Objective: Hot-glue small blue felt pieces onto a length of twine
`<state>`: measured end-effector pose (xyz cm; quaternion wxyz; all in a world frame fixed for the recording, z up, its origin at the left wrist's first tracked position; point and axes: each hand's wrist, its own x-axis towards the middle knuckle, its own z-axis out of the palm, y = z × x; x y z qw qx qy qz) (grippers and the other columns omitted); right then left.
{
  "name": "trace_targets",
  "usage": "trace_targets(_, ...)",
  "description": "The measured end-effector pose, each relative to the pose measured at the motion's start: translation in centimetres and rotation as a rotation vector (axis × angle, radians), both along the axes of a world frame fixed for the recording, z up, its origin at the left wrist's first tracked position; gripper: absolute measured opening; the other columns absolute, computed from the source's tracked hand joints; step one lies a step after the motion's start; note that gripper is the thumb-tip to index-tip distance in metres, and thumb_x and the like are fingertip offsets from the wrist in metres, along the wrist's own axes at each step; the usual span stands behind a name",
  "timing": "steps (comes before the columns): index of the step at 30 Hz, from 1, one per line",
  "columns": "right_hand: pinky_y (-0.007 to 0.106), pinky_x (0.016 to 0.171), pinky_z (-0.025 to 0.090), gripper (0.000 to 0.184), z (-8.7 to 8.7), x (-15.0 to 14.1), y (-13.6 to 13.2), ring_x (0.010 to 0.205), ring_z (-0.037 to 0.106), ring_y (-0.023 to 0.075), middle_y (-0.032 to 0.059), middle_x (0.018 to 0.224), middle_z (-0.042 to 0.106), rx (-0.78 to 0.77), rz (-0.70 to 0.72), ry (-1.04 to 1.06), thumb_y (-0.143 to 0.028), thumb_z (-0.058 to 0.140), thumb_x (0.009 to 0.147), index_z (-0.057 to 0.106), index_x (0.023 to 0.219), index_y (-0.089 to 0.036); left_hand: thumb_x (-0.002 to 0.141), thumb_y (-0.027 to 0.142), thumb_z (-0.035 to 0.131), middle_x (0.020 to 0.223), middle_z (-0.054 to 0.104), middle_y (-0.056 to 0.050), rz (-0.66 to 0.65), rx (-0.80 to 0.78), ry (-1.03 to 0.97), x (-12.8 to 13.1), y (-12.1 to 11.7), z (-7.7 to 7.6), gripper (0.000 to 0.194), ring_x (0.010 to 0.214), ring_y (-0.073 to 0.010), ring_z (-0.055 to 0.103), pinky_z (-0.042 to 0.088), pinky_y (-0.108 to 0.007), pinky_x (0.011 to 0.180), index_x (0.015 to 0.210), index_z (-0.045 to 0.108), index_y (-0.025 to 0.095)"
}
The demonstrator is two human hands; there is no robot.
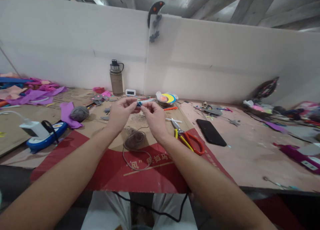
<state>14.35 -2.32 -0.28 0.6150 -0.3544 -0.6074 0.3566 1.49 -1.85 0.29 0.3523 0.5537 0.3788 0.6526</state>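
Item: small blue piece [139, 104], one, held above the worktable between both hands; its material and fastening were too small to tell.

Grip: thumb and fingers of the left hand [122, 111] pinched its one side; those of the right hand [154, 117] met at the other.

Condition: in hand-work, seemingly part-made; neither laid down nor fixed to anything visible. What shaping remained could not be told.

Thread: brown yarn [135, 139], loosely coiled, below the hands on red-printed cardboard [107, 171]; whether its end reached the piece, unclear.

Tools: red-handled scissors [198, 144], laid down right of the yarn, untouched.

Apparently already cut: grey star [234, 122], loose, far right. Apparently assembled: grey flower shapes [154, 36], hung against the white partition [100, 40].

Apparently uncut stock: grey yarn ball [79, 114], left, against purple fabric [67, 113].
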Motion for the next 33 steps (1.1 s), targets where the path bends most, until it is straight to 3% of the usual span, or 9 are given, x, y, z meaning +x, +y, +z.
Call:
trace_targets(4,0.025,0.059,0.035,0.011,0.08,-0.02,-0.07,0.061,0.043,0.01,-0.0032,0.067,0.054,-0.019,-0.031,-0.034,-0.028,0.06,0.08,0.061,0.08,-0.017,0.072,0.031,0.074,0.078,0.071,-0.005,0.0,-0.042,-0.009,0.06,-0.02,0.07,0.02,0.065,-0.0143,0.068,0.053,-0.025,0.058,0.081,0.069,0.013)
trace_targets(7,0.025,0.06,0.036,0.013,-0.03,-0.02,0.06,0.06,0.044,0.01,-0.0029,0.068,0.056,-0.031,-0.049,-0.038,-0.031,0.06,0.08,0.06,0.079,-0.017,0.072,0.032,0.074,0.065,0.066,-0.002,0.008,-0.075,0.003,0.14,-0.05,0.13,0.02,0.052,-0.0112,0.061,0.036,-0.02,0.04,0.079,0.068,0.014)
trace_targets(9,0.025,0.06,0.037,0.014,-0.11,-0.02,0.18,0.06,0.044,0.0098,-0.003,0.067,0.056,-0.034,-0.057,-0.033,-0.032,0.061,0.079,0.06,0.077,-0.018,0.073,0.03,0.073,0.057,0.061,0.0,-0.012,-0.084,-0.02,0.2,-0.02,0.09,0.017,0.046,-0.0087,0.055,0.029,-0.02,0.038,0.078,0.068,0.015)
trace_targets(19,0.024,0.057,0.033,0.019,-0.14,0.07,0.41,0.056,0.041,0.0086,-0.0057,0.06,0.051,-0.102,-0.05,0.067,-0.035,0.064,0.073,0.058,0.071,-0.017,0.072,0.026,0.072,0.06,0.064,-0.001,-0.112,-0.064,-0.069,0.41,0.17,-0.35,0.013,0.052,-0.0092,0.054,0.037,-0.022,0.049,0.077,0.068,0.015)
trace_targets(33,0.025,0.054,0.029,0.022,-0.31,0.26,0.56,0.054,0.037,0.0085,-0.0069,0.056,0.046,-0.121,-0.076,0.083,-0.037,0.066,0.071,0.056,0.067,-0.018,0.074,0.028,0.071,0.053,0.059,0.0,-0.226,-0.116,-0.069,0.41,-0.23,-0.13,0.016,0.046,-0.0081,0.048,0.031,-0.021,0.044,0.08,0.066,0.014)
